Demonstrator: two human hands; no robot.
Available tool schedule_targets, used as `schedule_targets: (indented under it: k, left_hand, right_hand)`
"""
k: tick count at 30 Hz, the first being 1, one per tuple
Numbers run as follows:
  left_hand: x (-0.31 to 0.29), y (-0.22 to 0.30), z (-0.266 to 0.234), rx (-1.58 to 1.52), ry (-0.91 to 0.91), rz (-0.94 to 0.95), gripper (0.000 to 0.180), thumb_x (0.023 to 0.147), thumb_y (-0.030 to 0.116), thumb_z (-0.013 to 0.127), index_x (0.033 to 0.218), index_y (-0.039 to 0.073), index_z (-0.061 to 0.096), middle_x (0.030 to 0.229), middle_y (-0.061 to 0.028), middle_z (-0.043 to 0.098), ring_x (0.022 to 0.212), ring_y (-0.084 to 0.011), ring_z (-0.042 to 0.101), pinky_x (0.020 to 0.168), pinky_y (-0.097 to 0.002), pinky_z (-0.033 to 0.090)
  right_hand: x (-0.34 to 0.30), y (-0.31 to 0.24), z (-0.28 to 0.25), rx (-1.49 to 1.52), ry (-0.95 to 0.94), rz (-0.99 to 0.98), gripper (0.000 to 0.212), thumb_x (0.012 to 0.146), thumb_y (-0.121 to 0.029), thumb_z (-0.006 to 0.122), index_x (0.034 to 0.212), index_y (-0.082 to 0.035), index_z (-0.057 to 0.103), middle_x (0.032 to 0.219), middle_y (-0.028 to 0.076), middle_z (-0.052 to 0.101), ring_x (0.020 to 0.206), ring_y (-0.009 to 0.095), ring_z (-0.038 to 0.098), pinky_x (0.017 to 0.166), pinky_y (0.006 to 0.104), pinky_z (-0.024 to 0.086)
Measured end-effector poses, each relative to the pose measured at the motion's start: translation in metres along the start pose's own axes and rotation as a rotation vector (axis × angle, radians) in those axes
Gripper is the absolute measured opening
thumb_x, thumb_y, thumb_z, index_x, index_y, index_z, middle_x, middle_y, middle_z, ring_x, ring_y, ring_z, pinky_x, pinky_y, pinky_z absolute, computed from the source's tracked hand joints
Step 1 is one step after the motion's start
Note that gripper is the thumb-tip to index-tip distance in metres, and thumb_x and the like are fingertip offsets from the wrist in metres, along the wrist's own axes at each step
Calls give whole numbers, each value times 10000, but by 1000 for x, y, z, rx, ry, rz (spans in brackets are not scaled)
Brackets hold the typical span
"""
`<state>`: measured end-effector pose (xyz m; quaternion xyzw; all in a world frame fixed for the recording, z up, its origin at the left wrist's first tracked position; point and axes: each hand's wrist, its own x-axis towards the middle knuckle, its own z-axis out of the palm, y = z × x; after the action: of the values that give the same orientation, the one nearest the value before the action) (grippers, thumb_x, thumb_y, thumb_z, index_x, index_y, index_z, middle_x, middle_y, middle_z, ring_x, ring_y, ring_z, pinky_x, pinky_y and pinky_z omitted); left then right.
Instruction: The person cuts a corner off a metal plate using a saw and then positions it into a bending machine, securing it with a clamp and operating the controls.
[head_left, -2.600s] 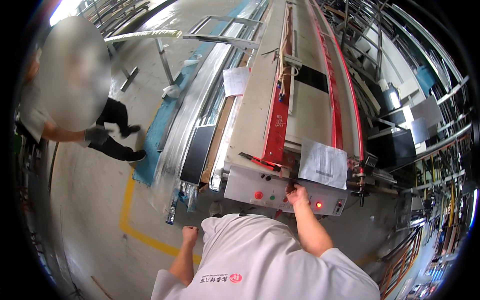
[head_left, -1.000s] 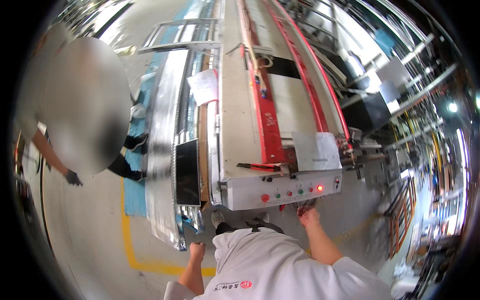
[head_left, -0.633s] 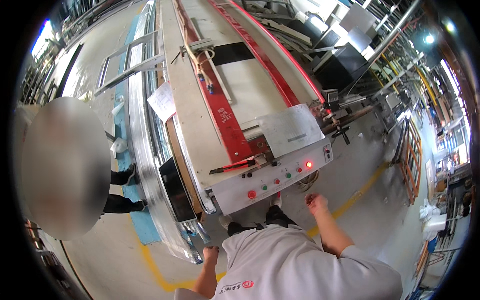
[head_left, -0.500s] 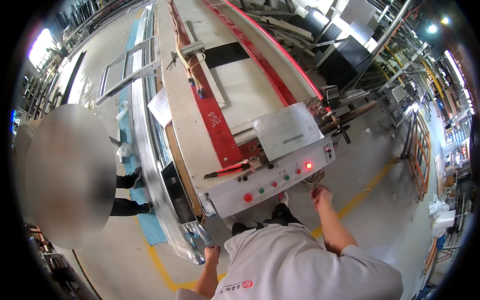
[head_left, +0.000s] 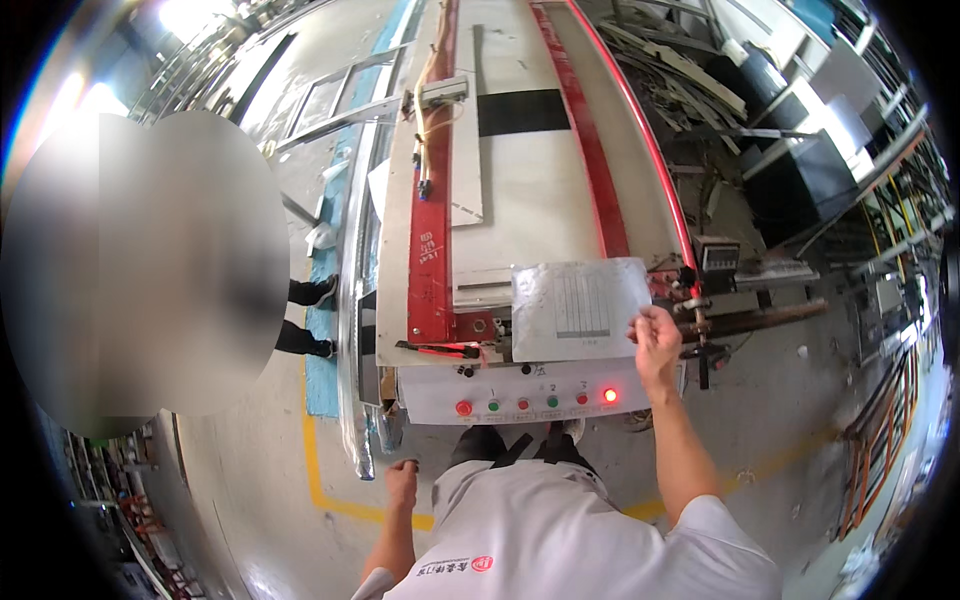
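Observation:
My right hand point(head_left: 656, 345) reaches forward over the front right of a long machine table. Its fingers are curled at the right edge of a printed paper sheet point(head_left: 570, 310); whether they pinch the sheet I cannot make out. The sheet lies above the front of a white control panel point(head_left: 530, 392), which carries a row of red and green buttons and a glowing red lamp point(head_left: 610, 395). Low at my left side, my left hand point(head_left: 402, 482) hangs with its fingers curled in, touching nothing I can see. A red and black cutter-like tool point(head_left: 438, 350) lies left of the sheet.
Red rails point(head_left: 430, 265) run along the table, with air hoses point(head_left: 425, 150) on the left one. A small box with a display point(head_left: 718, 255) stands at the right corner. Wrapped metal profiles point(head_left: 352, 350) lie along the left side, and another person stands beyond them.
My right hand has come up from below the panel's right end to the paper sheet's right edge. The view has turned, so the table now stands straighter. My left hand stays low.

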<state>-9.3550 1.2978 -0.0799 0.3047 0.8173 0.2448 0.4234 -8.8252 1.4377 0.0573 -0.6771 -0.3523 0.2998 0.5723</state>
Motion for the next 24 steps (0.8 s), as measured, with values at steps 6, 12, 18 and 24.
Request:
schedule_targets:
  k: [6,12,18,24]
  left_hand:
    - [11,156,-2,-241,90,279,211,875,95,550,877,-39,713,687,4,576,609,-56,466,545,-226,354]
    - [57,243,11,-350,-20,361,221,884,53,527,957,-43,712,800,-13,646,705,-85,556,639,-223,436]
    - [108,173,-16,-417,-124,256,219,890,66,536,964,-56,702,813,-21,650,708,-99,564,656,-231,447]
    - [118,179,-37,-490,-111,140,202,864,26,536,924,-68,705,798,-19,635,739,-93,558,692,-223,442]
  right_hand:
    - [77,-40,129,-264,-346,-256,269,887,-139,622,1062,65,612,869,193,697,801,297,694,721,371,545]
    - [149,-24,264,-732,-492,-308,453,845,-316,722,1088,45,594,1093,236,640,1011,370,641,875,434,520]
    - [196,-5,333,-1180,-612,-369,734,765,-516,761,1183,15,474,1209,223,514,1194,383,520,998,437,457]
    - [245,67,294,-1200,-413,-338,793,830,-361,733,1378,77,363,1364,307,453,1291,414,437,1122,474,322]
